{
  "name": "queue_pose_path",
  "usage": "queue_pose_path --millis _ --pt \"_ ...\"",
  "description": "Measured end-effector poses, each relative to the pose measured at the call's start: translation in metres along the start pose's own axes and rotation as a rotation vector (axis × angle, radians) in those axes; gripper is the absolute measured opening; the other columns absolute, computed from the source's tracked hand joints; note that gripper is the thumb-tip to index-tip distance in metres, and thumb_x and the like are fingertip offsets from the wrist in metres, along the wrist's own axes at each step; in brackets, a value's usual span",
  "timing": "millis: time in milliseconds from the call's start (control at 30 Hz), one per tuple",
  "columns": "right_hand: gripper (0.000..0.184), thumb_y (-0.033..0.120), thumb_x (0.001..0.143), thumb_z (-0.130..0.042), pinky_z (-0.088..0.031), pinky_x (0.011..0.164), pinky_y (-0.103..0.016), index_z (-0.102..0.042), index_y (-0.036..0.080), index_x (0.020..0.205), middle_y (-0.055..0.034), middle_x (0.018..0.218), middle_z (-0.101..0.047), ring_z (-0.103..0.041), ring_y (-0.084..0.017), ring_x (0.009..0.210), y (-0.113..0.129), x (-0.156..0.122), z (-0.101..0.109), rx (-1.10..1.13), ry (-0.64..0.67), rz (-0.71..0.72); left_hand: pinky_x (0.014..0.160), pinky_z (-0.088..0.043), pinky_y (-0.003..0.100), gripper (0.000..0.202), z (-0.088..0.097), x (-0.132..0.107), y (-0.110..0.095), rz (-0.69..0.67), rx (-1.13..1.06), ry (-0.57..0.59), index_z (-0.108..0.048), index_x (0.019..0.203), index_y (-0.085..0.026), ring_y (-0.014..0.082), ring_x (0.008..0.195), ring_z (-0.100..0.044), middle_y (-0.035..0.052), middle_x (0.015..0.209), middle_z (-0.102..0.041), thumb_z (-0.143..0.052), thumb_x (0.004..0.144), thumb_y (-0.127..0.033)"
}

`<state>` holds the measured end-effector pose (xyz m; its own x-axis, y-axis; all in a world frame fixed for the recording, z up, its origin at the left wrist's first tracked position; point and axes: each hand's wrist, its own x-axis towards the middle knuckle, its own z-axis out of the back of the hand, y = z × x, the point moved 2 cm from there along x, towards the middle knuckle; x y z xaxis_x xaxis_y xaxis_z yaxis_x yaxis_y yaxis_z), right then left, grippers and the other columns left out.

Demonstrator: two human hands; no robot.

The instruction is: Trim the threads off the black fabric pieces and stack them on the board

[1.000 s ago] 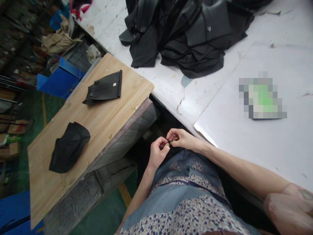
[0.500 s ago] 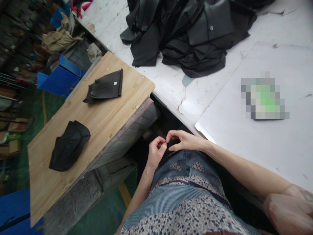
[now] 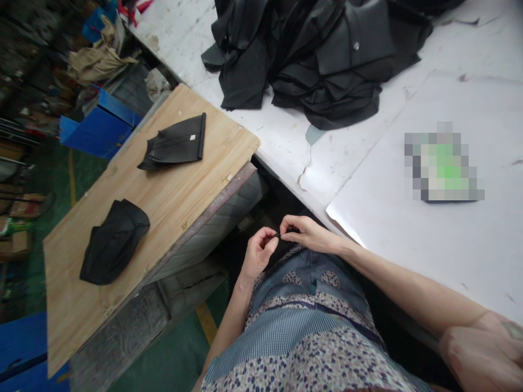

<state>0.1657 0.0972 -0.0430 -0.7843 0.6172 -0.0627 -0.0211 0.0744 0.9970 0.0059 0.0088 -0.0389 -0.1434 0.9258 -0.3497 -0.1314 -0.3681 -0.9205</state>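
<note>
My left hand [image 3: 257, 251] and my right hand [image 3: 304, 233] meet above my lap, just below the white table's edge. Both pinch a small dark thing [image 3: 279, 234] between thumb and fingertips; it is too small to name. Dark fabric lies on my lap under the hands. A flat black fabric piece [image 3: 176, 144] and a crumpled black piece [image 3: 114, 241] rest on the wooden side table [image 3: 171, 201] to my left.
A large heap of black fabric pieces [image 3: 314, 54] covers the far part of the white table [image 3: 408, 228]. A blurred green object [image 3: 443, 166] lies on the white sheet at right. Blue bins [image 3: 96, 128] and clutter stand on the floor at left.
My fingers shifted slightly while pinching the small dark thing; the right fingers opened a little half a second ago and are closed on it again. The view drifted slightly.
</note>
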Motion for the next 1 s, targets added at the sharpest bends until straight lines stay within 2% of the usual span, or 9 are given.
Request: queue_pose_path --millis 367,600,733,1000 --pt "0.02 0.036 0.086 -0.065 -0.035 0.061 -0.027 -0.058 0.019 0.079 0.0032 0.069 -0.053 -0.045 -0.013 0.065 -0.008 0.001 -0.001 0.041 -0.026 -0.046 0.063 -0.042 0.021 0.024 0.004 -0.002 -0.002 -0.016 0.041 0.062 -0.065 0.088 -0.017 0.0116 0.067 -0.053 -0.0005 0.077 -0.06 -0.073 0.081 -0.038" --pt "0.023 0.039 0.086 -0.065 -0.035 0.062 -0.027 -0.058 0.019 0.079 0.0028 0.071 -0.053 -0.045 -0.013 0.066 -0.009 0.001 -0.001 0.045 -0.044 -0.028 0.066 -0.04 0.022 0.02 0.005 -0.003 -0.008 -0.137 0.235 0.085 -0.066 0.088 -0.017 0.0123 0.072 -0.051 -0.0002 0.079 -0.058 -0.064 0.09 -0.037" --pt "0.026 0.042 0.085 -0.066 -0.034 0.06 -0.027 -0.057 0.018 0.078 0.003 0.069 -0.052 -0.043 -0.013 0.065 -0.01 0.001 -0.002 0.05 -0.049 -0.039 0.068 -0.039 0.023 0.02 0.005 -0.002 -0.009 -0.187 0.275 0.091 -0.066 0.086 -0.017 0.0133 0.074 -0.051 0.0004 0.08 -0.058 -0.06 0.093 -0.035" --pt "0.035 0.05 0.082 -0.069 -0.032 0.057 -0.026 -0.056 0.018 0.076 0.004 0.067 -0.05 -0.042 -0.012 0.062 -0.012 0.001 -0.001 0.089 -0.057 -0.077 0.06 -0.034 0.022 0.025 0.006 -0.002 -0.005 -0.111 0.161 0.093 -0.062 0.078 -0.016 0.0105 0.065 -0.042 -0.002 0.073 -0.05 -0.063 0.09 -0.038"
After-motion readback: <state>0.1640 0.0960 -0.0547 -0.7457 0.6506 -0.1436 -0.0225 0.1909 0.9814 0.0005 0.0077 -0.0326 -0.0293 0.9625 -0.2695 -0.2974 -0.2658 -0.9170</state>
